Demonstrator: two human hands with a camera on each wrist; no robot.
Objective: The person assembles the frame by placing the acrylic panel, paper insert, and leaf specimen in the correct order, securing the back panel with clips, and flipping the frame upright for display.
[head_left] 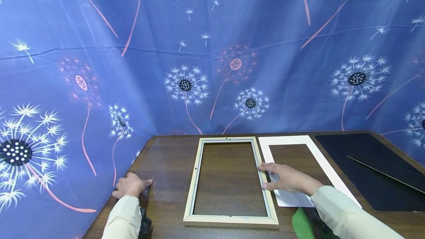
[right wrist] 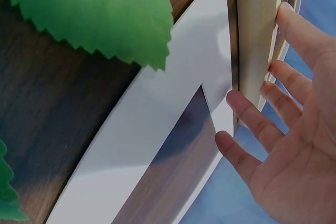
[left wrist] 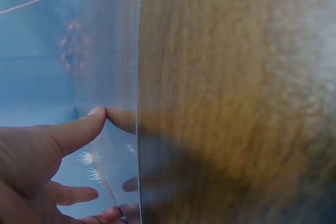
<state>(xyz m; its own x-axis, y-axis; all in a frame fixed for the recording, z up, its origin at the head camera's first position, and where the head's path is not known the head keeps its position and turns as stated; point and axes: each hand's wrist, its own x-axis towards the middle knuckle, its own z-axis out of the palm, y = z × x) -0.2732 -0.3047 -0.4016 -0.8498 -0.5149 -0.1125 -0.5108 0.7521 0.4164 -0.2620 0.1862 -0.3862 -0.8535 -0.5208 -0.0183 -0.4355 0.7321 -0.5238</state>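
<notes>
A pale wooden picture frame lies on the table with no panel in it. My right hand is at its right rail, fingertips on the rail; the fingers are spread and mostly straight. Under the right palm and wrist, the white mat with a rectangular opening lies beside the frame. My left hand is at the table's left edge, thumb out and fingers loosely bent. In the left wrist view its thumb tip meets its own reflection on a glossy, clear-looking surface. Neither hand grips anything.
A black backing board with a raised flap lies at the right. A green leaf shows near the front edge, below the right wrist. The wooden table is backed by a blue dandelion-print curtain.
</notes>
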